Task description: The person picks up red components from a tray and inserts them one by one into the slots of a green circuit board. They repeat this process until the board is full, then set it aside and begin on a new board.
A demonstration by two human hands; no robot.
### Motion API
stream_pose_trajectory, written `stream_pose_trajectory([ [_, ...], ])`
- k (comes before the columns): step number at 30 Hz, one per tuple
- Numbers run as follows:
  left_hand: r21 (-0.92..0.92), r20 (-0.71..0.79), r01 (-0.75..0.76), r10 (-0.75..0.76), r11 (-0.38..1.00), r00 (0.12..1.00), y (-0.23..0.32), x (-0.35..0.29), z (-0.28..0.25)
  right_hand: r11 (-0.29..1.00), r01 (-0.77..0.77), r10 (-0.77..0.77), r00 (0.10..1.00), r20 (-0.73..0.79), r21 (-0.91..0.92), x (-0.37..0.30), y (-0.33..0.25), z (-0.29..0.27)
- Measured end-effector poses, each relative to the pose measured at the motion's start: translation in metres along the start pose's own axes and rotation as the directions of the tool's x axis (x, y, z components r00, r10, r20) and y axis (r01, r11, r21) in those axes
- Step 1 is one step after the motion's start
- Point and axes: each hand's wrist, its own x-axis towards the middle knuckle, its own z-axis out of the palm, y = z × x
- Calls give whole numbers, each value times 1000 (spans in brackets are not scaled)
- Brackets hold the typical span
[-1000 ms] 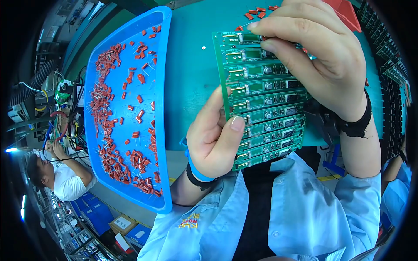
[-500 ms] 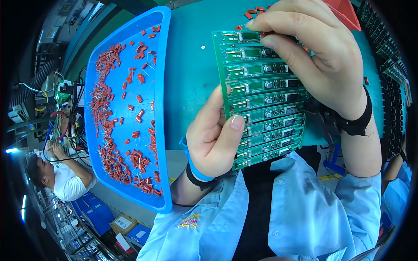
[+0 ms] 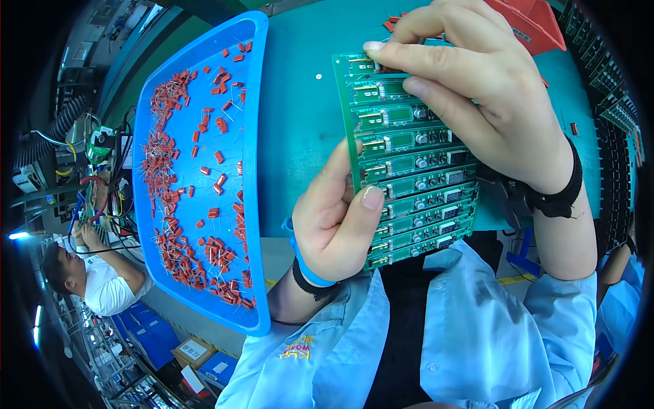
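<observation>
Populating green board panel (image 3: 417, 192), looks like: left hand (image 3: 332, 235) clamped on it, right hand (image 3: 494, 102) farther up, can't tell grip; next probably needs gentle press.

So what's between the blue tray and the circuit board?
In the head view: teal tabletop, a small pale speck and, lower down, the left hand.

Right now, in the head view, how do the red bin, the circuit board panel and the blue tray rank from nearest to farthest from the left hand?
1. Circuit board panel: held in the left hand.
2. Blue tray: to its left, apart from it.
3. Red bin: at the upper right.
</observation>
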Motion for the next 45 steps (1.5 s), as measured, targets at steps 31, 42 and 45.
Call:
stream_pose_trajectory([
  [31,16,-74,-20,21,1000,997,-3,-1,-2,821,-459,547,803,237,-339,-13,38,-25],
  [42,-12,-127,-8,7,1000,992,-4,-1,0,821,-540,557,829,47,-186,1,24,-32],
  [45,-15,-123,-5,3,1000,992,-3,-1,0,756,-649,654,754,61,-85,9,12,-32],
])
